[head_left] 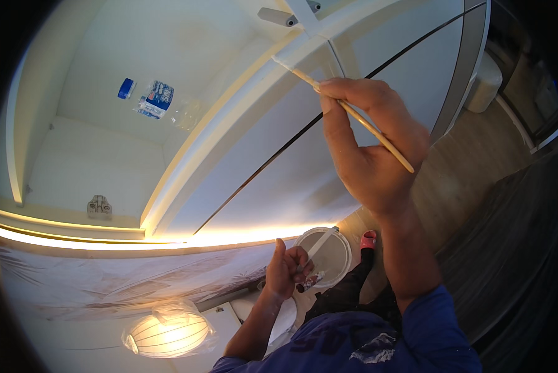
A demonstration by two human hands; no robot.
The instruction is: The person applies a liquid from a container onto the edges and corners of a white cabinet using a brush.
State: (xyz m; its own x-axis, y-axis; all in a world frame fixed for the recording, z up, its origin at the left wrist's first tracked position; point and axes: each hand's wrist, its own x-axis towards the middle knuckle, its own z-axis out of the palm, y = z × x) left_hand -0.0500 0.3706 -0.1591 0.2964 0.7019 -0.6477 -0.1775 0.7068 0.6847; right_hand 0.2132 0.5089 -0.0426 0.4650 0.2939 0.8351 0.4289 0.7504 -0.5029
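Observation:
My right hand (372, 137) is raised and pinches a thin wooden stick (378, 135) between thumb and fingers. White paste coats its tip, which meets or nearly meets the pale front edge (254, 81) of a white cabinet. Lower down, my left hand (285, 268) is closed round a paint-smeared tool (311, 281) with a dark-ended handle, thumb pointing up. A long pale flat strip (322, 244) runs from beside those fingers toward the bucket; whether it belongs to that tool I cannot tell. The round white bucket (348, 264) stands below, just beyond the left hand.
Inside the cabinet lie a clear plastic bottle (156, 99) with a blue label and a blue cap (126, 88). Metal hinges (99, 207) show there. A light strip (105, 247) glows along the edge. Plastic sheeting (105, 280) and a plastic-wrapped lamp (170, 334) are at lower left.

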